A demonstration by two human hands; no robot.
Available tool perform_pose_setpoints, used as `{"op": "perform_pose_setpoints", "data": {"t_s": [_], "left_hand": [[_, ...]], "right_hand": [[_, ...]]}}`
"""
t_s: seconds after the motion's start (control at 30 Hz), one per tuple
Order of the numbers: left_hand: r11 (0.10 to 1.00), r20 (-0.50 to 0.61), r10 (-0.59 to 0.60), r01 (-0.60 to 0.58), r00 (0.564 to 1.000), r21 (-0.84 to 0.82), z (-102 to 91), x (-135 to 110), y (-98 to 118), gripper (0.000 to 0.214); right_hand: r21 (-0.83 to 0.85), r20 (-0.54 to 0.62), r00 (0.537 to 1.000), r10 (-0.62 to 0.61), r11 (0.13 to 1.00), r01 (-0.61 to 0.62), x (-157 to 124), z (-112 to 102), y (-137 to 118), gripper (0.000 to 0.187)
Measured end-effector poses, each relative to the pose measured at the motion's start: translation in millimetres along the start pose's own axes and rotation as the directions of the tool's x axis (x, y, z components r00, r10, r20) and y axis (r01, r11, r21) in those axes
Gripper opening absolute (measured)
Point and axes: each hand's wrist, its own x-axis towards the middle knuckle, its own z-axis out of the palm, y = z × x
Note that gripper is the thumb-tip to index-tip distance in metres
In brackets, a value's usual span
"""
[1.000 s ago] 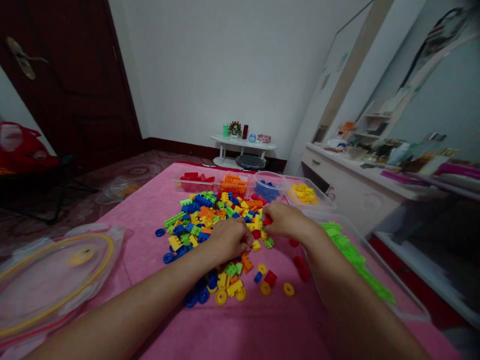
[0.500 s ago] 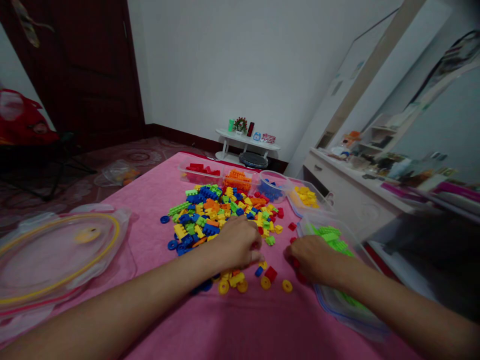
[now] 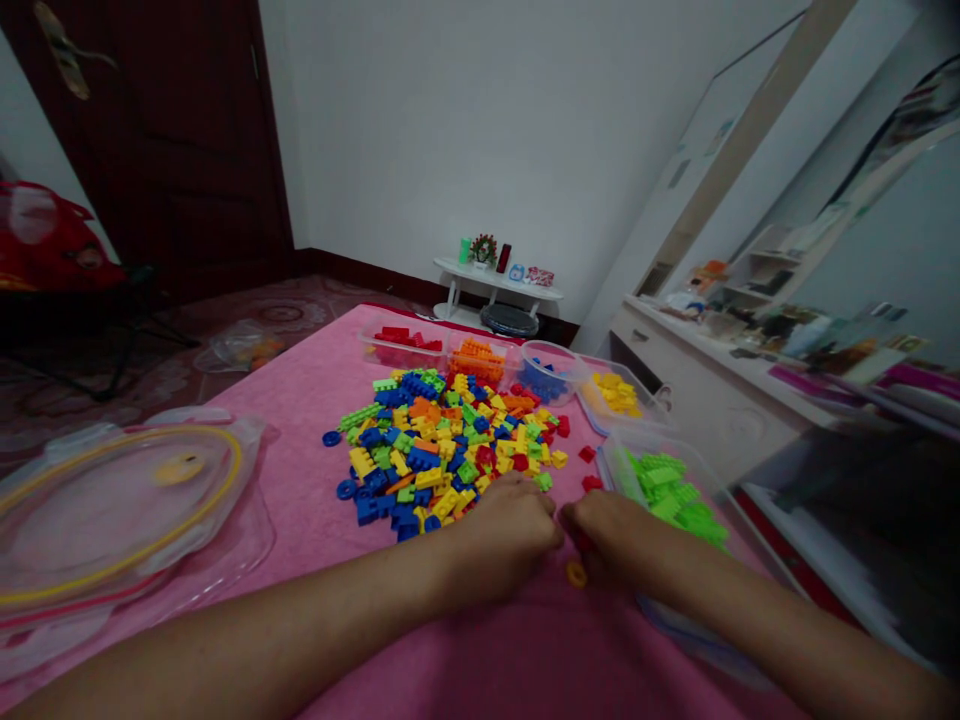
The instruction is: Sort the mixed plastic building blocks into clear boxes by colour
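Note:
A mixed pile of toy building bricks (image 3: 442, 440) in blue, yellow, green, orange and red lies on a pink cloth (image 3: 300, 400). My left hand (image 3: 517, 530) is closed, low over the pile's near right edge; its fingertips and anything in them are hidden. Almost touching it, my right hand (image 3: 611, 530) is closed with its fingers pointing down, and red bricks (image 3: 581, 541) show partly beneath them. A yellow wheel (image 3: 576, 574) lies just below the right hand. Loose red bricks (image 3: 592, 483) lie above that hand.
Clear tubs stand behind the pile: one with red bricks (image 3: 405, 340), one with orange bricks (image 3: 478, 360), a round one with blue bricks (image 3: 544, 378) and one with yellow bricks (image 3: 616, 395). Green bricks (image 3: 671, 490) fill a tub at right. Clear lids (image 3: 112, 510) lie left.
My left hand has moved right and nearer to me, uncovering part of the pile and covering loose pieces. My right hand has moved left, so the hands almost meet.

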Motion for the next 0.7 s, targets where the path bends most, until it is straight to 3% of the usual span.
{"op": "perform_pose_setpoints", "data": {"t_s": [0.1, 0.17, 0.2, 0.23, 0.27, 0.3, 0.37, 0.43, 0.57, 0.7], "left_hand": [[0.967, -0.143, -0.222, 0.199, 0.964, -0.158, -21.2, 4.2, -20.9, 0.013], [0.854, -0.241, -0.437, 0.314, 0.867, -0.415, -32.2, 6.0, -38.8, 0.016], [0.731, -0.241, -0.56, 0.335, 0.793, -0.595, -35.5, 6.2, -47.6, 0.018], [0.545, -0.185, -0.677, 0.316, 0.712, -0.777, -37.2, 5.8, -55.7, 0.02], [0.304, -0.072, -0.762, 0.256, 0.644, -0.918, -37.5, 4.9, -62.6, 0.022], [0.036, 0.077, -0.793, 0.173, 0.604, -0.984, -36.9, 3.6, -68.1, 0.023], [-0.411, 0.337, -0.714, 0.022, 0.614, -0.911, -34.3, 0.8, -75.1, 0.025], [-0.63, 0.435, -0.594, -0.055, 0.677, -0.775, -31.9, -0.9, -77.7, 0.034], [-0.706, 0.41, -0.551, -0.145, 0.727, -0.693, -30.0, -0.4, -77.6, 0.038], [-0.738, 0.445, -0.504, -0.1, 0.74, -0.668, -32.6, -1.6, -77.2, 0.027]], "right_hand": [[0.087, -0.189, 0.982, -0.016, 0.996, 0.033, 17.5, -23.5, 9.7, 0.017], [0.146, -0.306, 0.952, 0.002, 0.988, 0.045, 30.6, -48.1, 11.9, 0.012], [0.176, -0.37, 0.929, 0.024, 0.983, 0.045, 36.4, -60.8, 10.7, 0.011], [0.216, -0.43, 0.901, 0.054, 0.975, 0.045, 41.6, -72.4, 8.0, 0.01], [0.274, -0.482, 0.872, 0.082, 0.96, 0.06, 46.0, -82.0, 3.7, 0.011], [0.347, -0.516, 0.85, 0.106, 0.933, 0.094, 49.9, -89.0, -1.9, 0.012], [0.515, -0.531, 0.839, 0.118, 0.831, 0.209, 57.4, -94.0, -15.2, 0.015], [0.652, -0.521, 0.849, 0.086, 0.682, 0.331, 65.3, -89.4, -28.1, 0.016], [0.801, -0.542, 0.829, 0.138, 0.383, 0.46, 76.2, -75.3, -41.7, 0.029], [0.842, -0.538, 0.801, 0.263, 0.202, 0.5, 70.5, -77.7, -35.3, 0.034]]}}
